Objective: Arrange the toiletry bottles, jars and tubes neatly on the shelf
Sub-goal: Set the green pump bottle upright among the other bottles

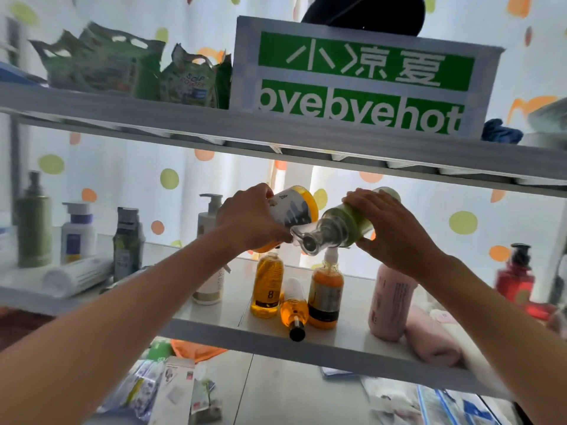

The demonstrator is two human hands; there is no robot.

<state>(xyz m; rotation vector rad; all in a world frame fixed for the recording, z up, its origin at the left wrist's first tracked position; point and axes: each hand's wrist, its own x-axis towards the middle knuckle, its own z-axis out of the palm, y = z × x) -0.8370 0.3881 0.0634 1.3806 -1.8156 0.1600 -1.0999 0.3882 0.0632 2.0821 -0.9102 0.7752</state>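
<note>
Right now I have both hands raised over the middle shelf (306, 342), each carrying something: my left hand (248, 216) wraps its fingers around a yellow-lidded jar (294, 207) with a white label, tipped on its side, and my right hand (389, 222) curls over a pale green bottle (346, 222), also tipped, its clear cap (310, 243) pointing toward me and nearly touching the jar. To do this step well, I judge I should bring each one upright before lowering it, and set them down one at a time rather than together, since the two are crowding each other in the air. Below my hands the shelf is already busy: an amber bottle marked 8 (267, 289) stands beside an orange spray bottle (325, 292), and between them a small orange bottle (294, 311) lies on its side with its black cap hanging at the shelf's front edge; I think that one could roll off if nudged, so it wants standing up soon. A pink bottle (389, 302) stands to the right with a pink cloth (429, 342) next to it, and a cream pump bottle (210, 250) stands partly behind my left forearm. Free room seems to lie behind the amber group. Further left, on the adjoining shelf, stand a green bottle (33, 222), a white bottle (76, 231) and a dark green bottle (128, 237), with a white tube (76, 276) lying flat. A red pump bottle (515, 274) stands at far right.
</note>
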